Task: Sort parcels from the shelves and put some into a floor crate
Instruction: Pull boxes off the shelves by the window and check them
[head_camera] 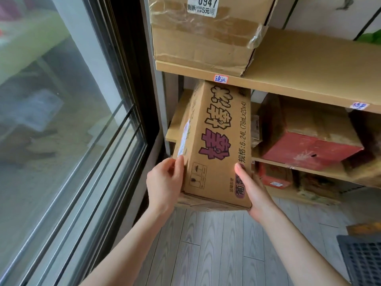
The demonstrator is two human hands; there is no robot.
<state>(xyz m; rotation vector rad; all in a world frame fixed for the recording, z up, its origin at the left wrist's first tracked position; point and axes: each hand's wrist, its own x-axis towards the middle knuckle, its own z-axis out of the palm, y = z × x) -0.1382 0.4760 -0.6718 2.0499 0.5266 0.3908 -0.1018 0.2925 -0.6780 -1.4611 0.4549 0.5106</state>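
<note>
Gripping the near end of a long corrugated cardboard box [218, 141], a person's left hand [165, 182] and right hand [254, 190] hold it jutting from the lower shelf [175, 124], fingers [179, 164] clamped on its side edges. A tape-creased carton [202, 38] sits above; a dark gridded crate [362, 263] rests on grey floor planks [216, 244].

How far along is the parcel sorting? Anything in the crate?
Done: nothing confirmable; only a corner of the crate shows. In hand: left hand and right hand grip the purple-lettered carton, its far end under the shelf. Left: the taped box above and red box sit shelved.
</note>
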